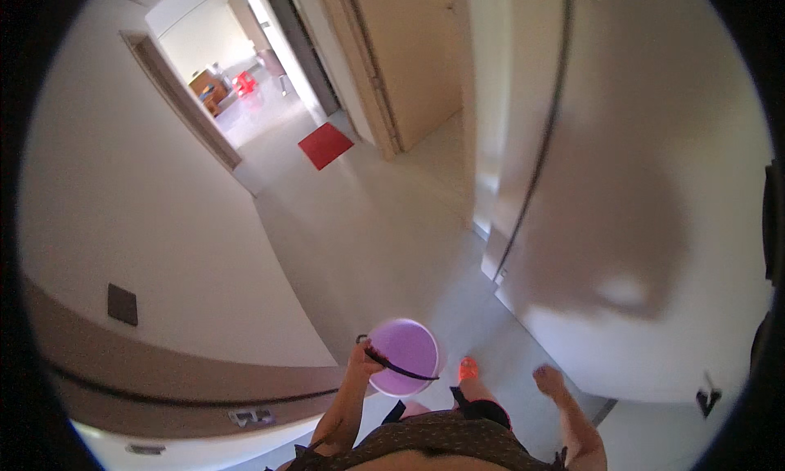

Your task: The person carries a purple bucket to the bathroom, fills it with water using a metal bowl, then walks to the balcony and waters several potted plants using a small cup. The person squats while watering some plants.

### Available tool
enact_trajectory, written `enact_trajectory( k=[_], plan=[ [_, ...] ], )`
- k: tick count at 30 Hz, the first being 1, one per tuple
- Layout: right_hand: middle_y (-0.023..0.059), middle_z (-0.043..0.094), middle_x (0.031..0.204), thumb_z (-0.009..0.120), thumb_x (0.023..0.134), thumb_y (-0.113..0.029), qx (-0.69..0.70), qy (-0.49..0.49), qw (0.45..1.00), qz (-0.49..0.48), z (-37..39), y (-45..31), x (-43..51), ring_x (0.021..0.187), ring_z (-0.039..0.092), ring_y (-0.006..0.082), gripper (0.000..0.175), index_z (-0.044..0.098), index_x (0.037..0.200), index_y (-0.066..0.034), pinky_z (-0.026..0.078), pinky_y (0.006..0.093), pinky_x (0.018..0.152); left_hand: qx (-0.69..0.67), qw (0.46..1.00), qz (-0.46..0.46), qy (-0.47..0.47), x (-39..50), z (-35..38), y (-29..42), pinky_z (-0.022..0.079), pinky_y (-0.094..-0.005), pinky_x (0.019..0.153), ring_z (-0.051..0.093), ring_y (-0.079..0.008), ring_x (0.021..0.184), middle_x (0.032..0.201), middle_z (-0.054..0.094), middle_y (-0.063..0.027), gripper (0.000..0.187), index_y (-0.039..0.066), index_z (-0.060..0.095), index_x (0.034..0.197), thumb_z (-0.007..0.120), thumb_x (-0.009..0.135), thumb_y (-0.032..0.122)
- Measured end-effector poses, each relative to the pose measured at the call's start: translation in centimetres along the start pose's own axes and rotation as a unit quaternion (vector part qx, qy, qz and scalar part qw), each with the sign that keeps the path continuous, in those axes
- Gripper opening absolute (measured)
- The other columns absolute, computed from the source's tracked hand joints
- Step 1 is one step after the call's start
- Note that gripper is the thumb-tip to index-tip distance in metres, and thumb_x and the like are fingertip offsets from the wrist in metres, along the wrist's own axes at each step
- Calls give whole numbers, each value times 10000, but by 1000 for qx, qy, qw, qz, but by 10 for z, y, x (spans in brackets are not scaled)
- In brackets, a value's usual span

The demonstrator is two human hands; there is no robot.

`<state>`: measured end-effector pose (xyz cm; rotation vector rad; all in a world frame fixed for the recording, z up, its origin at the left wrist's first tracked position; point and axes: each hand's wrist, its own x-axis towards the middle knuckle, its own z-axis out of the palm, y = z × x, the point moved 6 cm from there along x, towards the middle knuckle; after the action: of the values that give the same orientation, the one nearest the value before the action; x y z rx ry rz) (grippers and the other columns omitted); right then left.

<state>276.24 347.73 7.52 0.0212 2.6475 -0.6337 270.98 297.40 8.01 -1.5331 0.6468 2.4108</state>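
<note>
My left hand [365, 362] grips the dark handle [402, 370] of a lilac plastic bucket [408, 348]. The bucket hangs in front of my legs, its round mouth facing up. Its inside looks plain lilac; whether it holds any water I cannot tell. On the other side, my right hand [547, 380] hangs away from my body, fingers curled, with nothing visible in it. An orange shoe [468, 368] shows on one foot between the bucket and that hand.
A grey floor [368, 244] runs ahead between a pale wall [153, 213] and white panels [613, 195]. A red mat [325, 146] lies near a wooden door [417, 60]. Beyond an opening, a red stool [245, 83] stands in a bright room.
</note>
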Motion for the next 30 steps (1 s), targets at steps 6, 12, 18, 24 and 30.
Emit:
enact_trajectory(
  k=[6,12,18,24,30],
  plan=[
    [119,648,857,585,850,-157,367,159,866,-301,-261,-372,227,838,631,241,122,621,880,-45,475,322,752,-152,971,-22,-181,82,91,138,442,-463,656,532,-290,641,725,581,-109,133,50,572,755,564,797,176],
    [117,579,1005,678,756,-264,233,287,785,-498,-371,-613,191,957,552,236,481,499,1168,-93,437,334,877,-76,990,96,-70,204,172,293,445,-352,601,504,-214,611,668,522,-43,114,102,539,767,492,849,165],
    [6,471,1039,641,793,-170,471,309,321,-761,-431,-708,304,984,423,199,352,493,1113,-178,375,375,881,-53,975,216,-18,304,176,420,462,-402,577,563,-216,656,758,587,-52,141,35,588,863,476,804,99],
    [-11,440,1121,661,779,-228,404,417,335,-742,-421,-787,511,984,426,182,457,461,1181,-141,384,359,894,-66,960,237,133,379,155,568,467,-437,812,579,-277,905,1011,609,-120,275,27,557,1055,456,862,196],
    [-4,478,1113,644,793,-182,509,248,226,-793,-429,-936,730,953,471,156,433,473,1189,-142,405,364,891,-250,924,154,243,410,141,690,429,-345,691,530,-189,746,800,569,-44,111,31,565,870,503,823,109]
  ],
)
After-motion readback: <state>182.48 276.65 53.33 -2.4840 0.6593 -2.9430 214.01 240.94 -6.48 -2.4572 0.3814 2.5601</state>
